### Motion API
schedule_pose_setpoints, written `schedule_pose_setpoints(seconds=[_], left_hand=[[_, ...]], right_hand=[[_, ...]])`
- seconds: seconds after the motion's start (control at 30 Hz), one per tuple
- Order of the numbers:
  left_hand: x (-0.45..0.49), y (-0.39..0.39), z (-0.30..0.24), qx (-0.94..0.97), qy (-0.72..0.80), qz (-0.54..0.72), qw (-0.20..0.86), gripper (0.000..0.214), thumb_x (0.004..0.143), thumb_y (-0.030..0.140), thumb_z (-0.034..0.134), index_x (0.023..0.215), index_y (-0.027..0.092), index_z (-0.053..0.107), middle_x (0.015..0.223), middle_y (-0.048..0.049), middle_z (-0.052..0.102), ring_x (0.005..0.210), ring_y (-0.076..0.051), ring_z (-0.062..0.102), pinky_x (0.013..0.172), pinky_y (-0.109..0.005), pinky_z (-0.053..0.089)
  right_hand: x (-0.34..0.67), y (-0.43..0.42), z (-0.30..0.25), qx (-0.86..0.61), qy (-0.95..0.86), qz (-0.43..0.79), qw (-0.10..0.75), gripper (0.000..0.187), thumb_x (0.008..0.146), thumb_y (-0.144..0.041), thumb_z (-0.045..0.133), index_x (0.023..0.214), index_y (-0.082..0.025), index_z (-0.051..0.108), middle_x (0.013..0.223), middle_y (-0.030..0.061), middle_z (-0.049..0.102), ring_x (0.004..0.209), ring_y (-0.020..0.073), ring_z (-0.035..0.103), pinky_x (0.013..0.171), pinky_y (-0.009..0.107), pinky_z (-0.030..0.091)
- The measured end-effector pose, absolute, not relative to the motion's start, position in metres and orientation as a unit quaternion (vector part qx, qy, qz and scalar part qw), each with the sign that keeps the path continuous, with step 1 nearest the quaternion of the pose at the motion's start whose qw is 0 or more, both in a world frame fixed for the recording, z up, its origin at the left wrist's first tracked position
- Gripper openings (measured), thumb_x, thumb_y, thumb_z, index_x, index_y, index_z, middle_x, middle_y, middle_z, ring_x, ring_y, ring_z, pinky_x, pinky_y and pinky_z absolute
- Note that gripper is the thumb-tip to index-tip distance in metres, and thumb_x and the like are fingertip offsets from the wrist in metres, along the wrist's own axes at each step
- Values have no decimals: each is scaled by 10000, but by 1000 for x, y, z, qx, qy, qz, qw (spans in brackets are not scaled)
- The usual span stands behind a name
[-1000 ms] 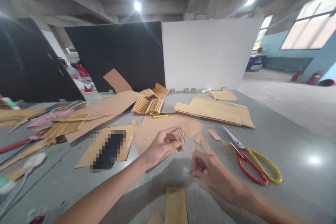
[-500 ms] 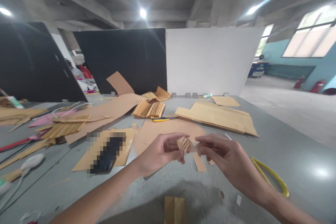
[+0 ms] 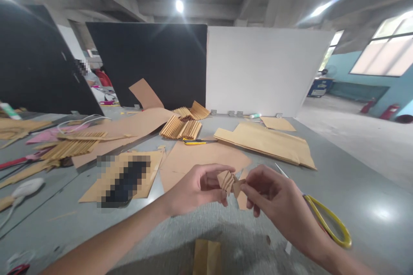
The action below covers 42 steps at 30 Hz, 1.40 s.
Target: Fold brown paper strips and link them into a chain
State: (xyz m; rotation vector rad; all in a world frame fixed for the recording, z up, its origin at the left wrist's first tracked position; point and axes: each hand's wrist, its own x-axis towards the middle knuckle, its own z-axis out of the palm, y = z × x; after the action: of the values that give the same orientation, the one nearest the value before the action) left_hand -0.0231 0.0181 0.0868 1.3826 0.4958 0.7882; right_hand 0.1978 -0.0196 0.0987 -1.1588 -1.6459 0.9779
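Between the thumb and fingers of my left hand (image 3: 196,189) is a small piece of folded brown paper (image 3: 226,179), with several layered pleats showing. My right hand (image 3: 274,193) pinches its right end with thumb and forefinger. Below the hands, a small brown paper strip (image 3: 241,201) lies on the grey table, partly covered by my right fingers. Scissors with yellow handles (image 3: 346,237) rest beside my right wrist, partly hidden by the hand. Beyond the hands a yellow utility knife (image 3: 195,142) lies at the edge of a flat brown sheet (image 3: 206,154).
Pleated paper bundles (image 3: 180,129) sit at the back middle, and folded kraft paper (image 3: 267,142) lies to their right. On the left are a blurred-out dark phone (image 3: 125,184), more pleated strips (image 3: 74,146) and a white cable plug (image 3: 30,188). Black and white panels (image 3: 267,68) stand behind.
My right hand has closed in on the folded paper and now pinches its right end. The view has shifted slightly; my left hand keeps its hold.
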Motion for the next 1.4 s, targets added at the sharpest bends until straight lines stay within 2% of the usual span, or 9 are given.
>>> schedule_pose_setpoints(seconds=[0.07, 0.2, 0.37, 0.53, 0.7, 0.83, 1.07, 1.23, 1.4], left_hand=[[-22, 18, 86, 617, 224, 346, 671, 468, 862, 155, 747, 1310, 186, 613, 984, -70, 675, 811, -171, 657, 801, -372, 553], [-22, 18, 86, 615, 227, 350, 669, 439, 855, 172, 763, 1267, 186, 612, 967, -61, 678, 797, -170, 665, 792, -361, 552], [-20, 18, 87, 614, 204, 355, 674, 274, 872, 215, 764, 1047, 189, 555, 866, -44, 689, 764, -183, 688, 744, -335, 521], [-19, 15, 87, 615, 188, 359, 677, 266, 903, 250, 732, 922, 195, 473, 997, -92, 700, 827, -192, 691, 718, -317, 494], [-18, 8, 90, 624, 179, 371, 664, 237, 925, 248, 703, 896, 185, 476, 988, -70, 652, 810, -163, 659, 723, -309, 483], [-15, 2, 96, 617, 178, 375, 668, 289, 904, 256, 726, 850, 188, 450, 1011, -68, 638, 790, -154, 645, 709, -303, 487], [-13, -7, 103, 624, 177, 376, 662, 315, 915, 296, 711, 841, 195, 422, 991, -69, 632, 766, -138, 603, 721, -305, 489], [-12, -8, 101, 607, 161, 376, 681, 292, 923, 272, 703, 861, 196, 428, 1015, -70, 630, 797, -159, 631, 729, -324, 503], [-11, -7, 100, 565, 133, 371, 725, 333, 922, 231, 703, 841, 209, 380, 960, -44, 623, 776, -157, 636, 704, -312, 510]], right_hand=[[197, -20, 97, -461, -681, 385, 419, 152, 943, -335, 663, 875, -206, 622, 642, -19, 651, 548, 124, 619, 487, 223, 528], [197, -21, 94, -464, -700, 347, 417, 116, 952, -309, 641, 889, -211, 640, 672, -18, 650, 565, 126, 622, 499, 225, 529], [199, -24, 97, -462, -731, 255, 433, 43, 939, -263, 636, 938, -220, 640, 747, -7, 666, 609, 136, 618, 569, 251, 546], [206, -29, 107, -448, -743, 222, 446, 74, 970, -243, 595, 1000, -237, 662, 864, 17, 697, 678, 142, 632, 595, 258, 548], [207, -35, 110, -397, -776, 166, 462, 77, 966, -214, 606, 988, -244, 673, 841, 19, 685, 687, 155, 643, 609, 283, 557], [203, -40, 109, -346, -812, 129, 451, 227, 964, -143, 599, 1145, -268, 654, 841, 7, 689, 639, 137, 648, 594, 273, 561], [213, -43, 101, -258, -881, 46, 394, 379, 932, -5, 522, 1238, -227, 544, 972, 70, 656, 850, 189, 672, 716, 315, 572], [219, -43, 91, -255, -878, 25, 405, 410, 906, 28, 487, 1224, -230, 475, 1131, 118, 655, 1013, 216, 679, 778, 324, 576], [214, -47, 87, -290, -859, 32, 420, 373, 894, -9, 556, 1156, -267, 497, 1038, 51, 710, 828, 168, 706, 683, 282, 566]])
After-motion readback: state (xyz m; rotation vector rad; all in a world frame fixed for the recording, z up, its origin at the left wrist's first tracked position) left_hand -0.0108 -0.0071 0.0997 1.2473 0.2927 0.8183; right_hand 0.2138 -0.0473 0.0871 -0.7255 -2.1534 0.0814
